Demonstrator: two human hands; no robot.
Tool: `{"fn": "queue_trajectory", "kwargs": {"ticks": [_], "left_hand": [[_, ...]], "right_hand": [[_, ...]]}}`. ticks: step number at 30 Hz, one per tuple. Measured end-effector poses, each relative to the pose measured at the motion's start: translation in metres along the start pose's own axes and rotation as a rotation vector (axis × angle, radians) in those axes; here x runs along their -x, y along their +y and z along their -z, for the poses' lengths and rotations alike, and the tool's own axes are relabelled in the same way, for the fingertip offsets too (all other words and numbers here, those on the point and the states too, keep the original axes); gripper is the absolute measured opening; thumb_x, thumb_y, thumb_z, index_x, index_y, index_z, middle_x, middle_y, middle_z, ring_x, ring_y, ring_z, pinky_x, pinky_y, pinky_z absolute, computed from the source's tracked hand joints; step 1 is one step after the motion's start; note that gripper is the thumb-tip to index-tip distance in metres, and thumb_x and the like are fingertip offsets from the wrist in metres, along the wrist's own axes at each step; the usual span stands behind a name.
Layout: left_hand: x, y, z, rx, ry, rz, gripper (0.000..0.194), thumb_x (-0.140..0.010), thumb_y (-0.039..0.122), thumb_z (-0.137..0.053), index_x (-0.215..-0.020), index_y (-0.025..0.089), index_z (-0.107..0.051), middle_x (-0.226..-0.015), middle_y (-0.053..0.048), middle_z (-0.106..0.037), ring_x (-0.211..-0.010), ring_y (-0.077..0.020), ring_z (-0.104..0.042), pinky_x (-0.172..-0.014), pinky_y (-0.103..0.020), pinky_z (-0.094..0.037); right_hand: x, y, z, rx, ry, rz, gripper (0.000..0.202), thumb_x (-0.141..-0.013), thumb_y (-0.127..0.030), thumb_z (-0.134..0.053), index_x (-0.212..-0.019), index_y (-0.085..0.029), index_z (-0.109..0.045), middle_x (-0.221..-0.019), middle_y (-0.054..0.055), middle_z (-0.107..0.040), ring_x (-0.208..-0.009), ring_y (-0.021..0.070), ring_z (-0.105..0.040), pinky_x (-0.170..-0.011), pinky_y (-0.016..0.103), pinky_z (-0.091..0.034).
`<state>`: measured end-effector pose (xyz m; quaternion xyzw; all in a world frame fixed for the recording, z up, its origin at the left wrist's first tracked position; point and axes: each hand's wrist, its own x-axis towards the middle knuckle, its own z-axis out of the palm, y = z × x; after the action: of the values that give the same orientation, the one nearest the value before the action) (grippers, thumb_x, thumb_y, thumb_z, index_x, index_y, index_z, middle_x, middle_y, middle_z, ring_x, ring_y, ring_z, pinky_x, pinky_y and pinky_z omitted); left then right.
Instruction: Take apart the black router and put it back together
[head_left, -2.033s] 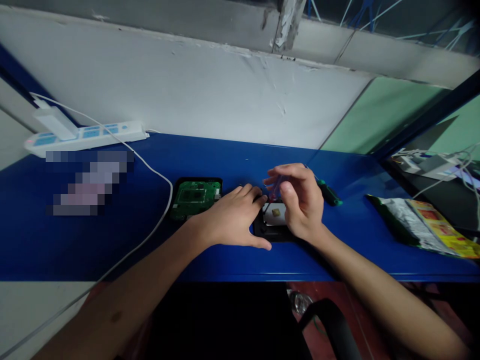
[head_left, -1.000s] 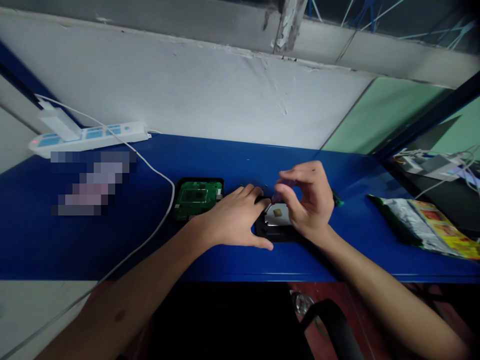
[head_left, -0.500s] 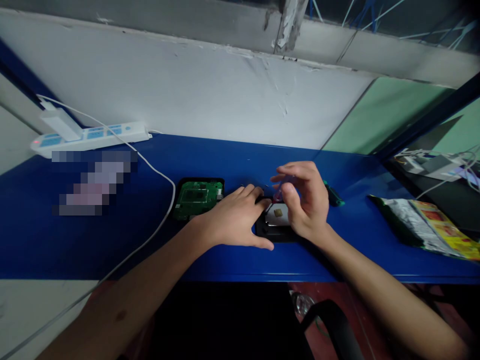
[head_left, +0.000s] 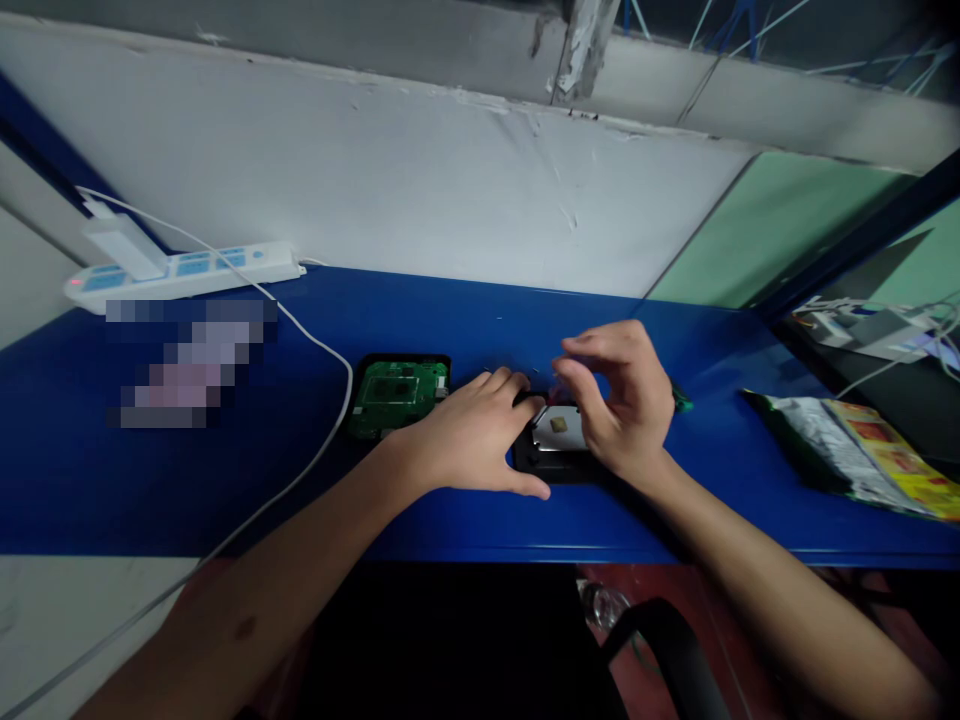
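Observation:
My left hand [head_left: 480, 432] lies palm down with its thumb stretched out, the fingertips at the left edge of a black plastic housing [head_left: 551, 468]. Inside that housing sits a silver metal plate [head_left: 564, 432] with a small tan square on it. Above its right part, my right hand [head_left: 622, 395] is closed in a pinch on what looks like a small screwdriver [head_left: 559, 388] with a translucent purple handle. Fingers hide most of the tool, and its tip is hard to make out. Left of my hands is a green circuit board [head_left: 394, 395] in a black shell.
A white cable [head_left: 319, 345] runs across the left side from a power strip [head_left: 202, 265]. Behind my right hand lies a green object [head_left: 681, 398], mostly hidden. A snack packet [head_left: 855, 450] is at the right on the blue table [head_left: 465, 525]. Tiny dark bits lie behind the housing.
My right hand has turned slightly and shifted a little right, its thumb and forefinger now closer together over the purple handle. The left hand has stayed in place.

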<state>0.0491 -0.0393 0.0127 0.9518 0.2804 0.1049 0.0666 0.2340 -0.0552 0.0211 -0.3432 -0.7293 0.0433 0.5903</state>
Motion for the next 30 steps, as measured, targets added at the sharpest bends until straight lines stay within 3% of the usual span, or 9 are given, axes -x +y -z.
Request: {"fn": "queue_trajectory", "kwargs": {"ticks": [6,10,15,23,30], "left_hand": [[0.0,-0.0004,0.0003,0.02,-0.005,0.004,0.082,-0.073,0.075,-0.07,-0.127,0.015,-0.057,-0.122,-0.015,-0.058,-0.113,-0.0351,-0.054,-0.097,-0.046,-0.044],[-0.0002,-0.0006,-0.0007,0.006,-0.006,0.004,0.085,-0.074,0.075,-0.069,-0.131,0.014,-0.054,-0.124,-0.017,-0.058,-0.117,-0.0366,-0.052,-0.099,-0.047,-0.043],[0.0,-0.0011,-0.0017,0.008,-0.003,-0.001,0.086,-0.073,0.075,-0.07,-0.132,0.014,-0.054,-0.127,-0.017,-0.057,-0.115,-0.036,-0.053,-0.1,-0.047,-0.042],[-0.0005,0.0005,0.003,0.034,-0.02,0.016,0.083,-0.072,0.074,-0.072,-0.127,0.013,-0.057,-0.121,-0.016,-0.057,-0.113,-0.035,-0.053,-0.098,-0.045,-0.043],[-0.0007,-0.0011,0.0001,0.046,-0.015,0.014,0.087,-0.073,0.073,-0.073,-0.134,0.015,-0.052,-0.129,-0.016,-0.055,-0.115,-0.035,-0.052,-0.1,-0.046,-0.041]], "right_hand": [[-0.0005,-0.0032,-0.0008,-0.126,-0.093,-0.073,0.026,-0.1,-0.022,-0.047,-0.123,-0.027,-0.059,-0.118,0.007,-0.07,-0.095,0.0194,-0.072,-0.076,0.04,-0.062],[-0.0005,0.0023,0.0016,-0.079,-0.116,-0.053,0.027,-0.095,-0.03,-0.061,-0.122,-0.027,-0.061,-0.113,0.007,-0.062,-0.091,0.0204,-0.068,-0.07,0.04,-0.061],[-0.0012,0.0031,0.0025,0.024,-0.059,-0.004,0.03,-0.089,-0.022,-0.07,-0.117,-0.028,-0.066,-0.099,0.004,-0.058,-0.081,0.017,-0.062,-0.066,0.036,-0.06],[0.0001,-0.0046,0.0008,-0.12,-0.086,-0.083,0.031,-0.1,-0.017,-0.046,-0.126,-0.026,-0.059,-0.115,0.007,-0.07,-0.096,0.019,-0.072,-0.077,0.039,-0.062],[-0.0006,0.0007,0.0009,-0.065,-0.09,-0.053,0.026,-0.094,-0.022,-0.058,-0.119,-0.026,-0.062,-0.108,0.006,-0.06,-0.092,0.0197,-0.066,-0.068,0.037,-0.06]]}}
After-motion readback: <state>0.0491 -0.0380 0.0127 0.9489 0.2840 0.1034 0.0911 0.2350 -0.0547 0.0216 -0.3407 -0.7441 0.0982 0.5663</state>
